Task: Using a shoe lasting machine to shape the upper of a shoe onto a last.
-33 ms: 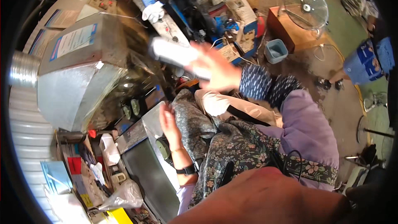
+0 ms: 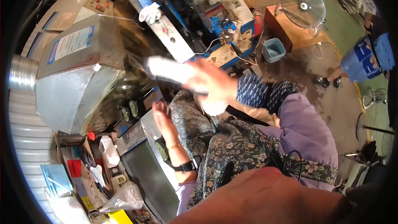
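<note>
Head | right hand clasping white object | left hand unfolded, empty, beside ledge edge

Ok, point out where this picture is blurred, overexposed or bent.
Head view: the right hand and the long white object it holds are smeared, apparently by motion, with the object burnt out to near-blank white; head view: the bare left hand looks sharper; head view: the silver ribbed metal pipe appears bowed near the dark fisheye rim.
</note>
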Demonstrator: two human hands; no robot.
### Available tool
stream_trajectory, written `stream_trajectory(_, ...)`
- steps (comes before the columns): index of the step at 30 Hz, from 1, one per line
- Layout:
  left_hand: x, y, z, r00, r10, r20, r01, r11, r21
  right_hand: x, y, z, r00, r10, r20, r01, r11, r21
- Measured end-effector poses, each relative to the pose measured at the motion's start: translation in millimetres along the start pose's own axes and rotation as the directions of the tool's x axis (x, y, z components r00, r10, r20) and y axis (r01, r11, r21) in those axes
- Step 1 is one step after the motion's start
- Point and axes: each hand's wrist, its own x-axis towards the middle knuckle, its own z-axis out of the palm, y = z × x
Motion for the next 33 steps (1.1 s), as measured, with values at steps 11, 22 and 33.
stream_trajectory(11,-11,-43,44,0.947,-0.312,-0.079,0.304,0.948,-0.095,-16,13,57,0.937,-0.083,0.340,0.053,0.994,0.095)
stream_trajectory(22,-10,-72,-1,0.937,-0.309,-0.162,0.308,0.951,-0.029,-38,42,86,0.863,-0.072,0.500,0.154,0.980,-0.126)
stream_trajectory(33,-10,-65,4,0.925,-0.253,-0.282,0.307,0.938,0.164,-30,51,115,0.825,0.015,0.565,0.158,0.954,-0.256)
